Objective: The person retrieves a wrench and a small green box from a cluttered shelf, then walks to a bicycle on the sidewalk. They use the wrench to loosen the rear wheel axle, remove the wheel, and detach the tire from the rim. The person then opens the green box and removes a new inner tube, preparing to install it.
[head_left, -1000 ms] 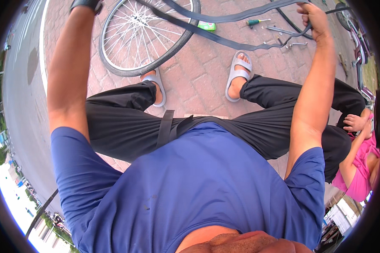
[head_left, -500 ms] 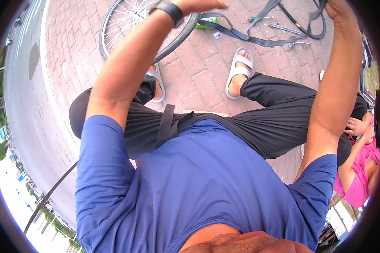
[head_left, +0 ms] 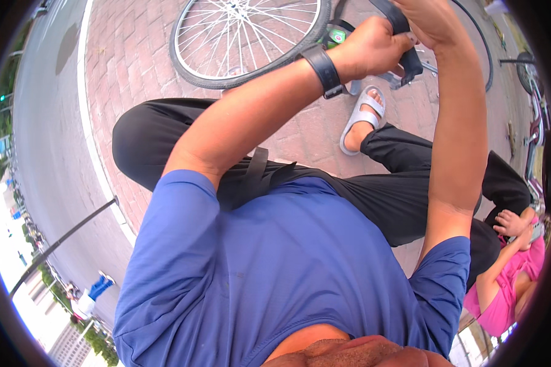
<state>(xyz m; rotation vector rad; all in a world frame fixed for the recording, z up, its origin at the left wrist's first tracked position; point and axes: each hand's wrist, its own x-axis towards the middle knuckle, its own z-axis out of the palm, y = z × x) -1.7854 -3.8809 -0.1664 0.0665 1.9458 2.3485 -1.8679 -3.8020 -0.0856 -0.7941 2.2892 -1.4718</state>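
A flat, dark inner tube (head_left: 412,66) hangs in a bend between my hands near the top of the view. My left hand (head_left: 376,48), with a black watch on its wrist, is closed around the tube. Just beyond it, my right hand (head_left: 431,21) also grips the tube; its fingertips are partly cut off by the upper edge. A spoked bicycle wheel (head_left: 236,11) with its tyre on lies on the paving to the left of my hands. Behind my left wrist shows part of a green object (head_left: 334,38).
A thin black loop (head_left: 490,52) curves on the ground at the upper right. My sandalled foot (head_left: 362,119) stands on the brick paving. At the right sit a person in pink (head_left: 508,275) and a parked two-wheeler (head_left: 536,116). The road (head_left: 49,140) runs along the left.
My left hand has swung right from above the wheel and taken hold of the tube. My right hand has come inward, bringing both hands together. The view has shifted slightly.
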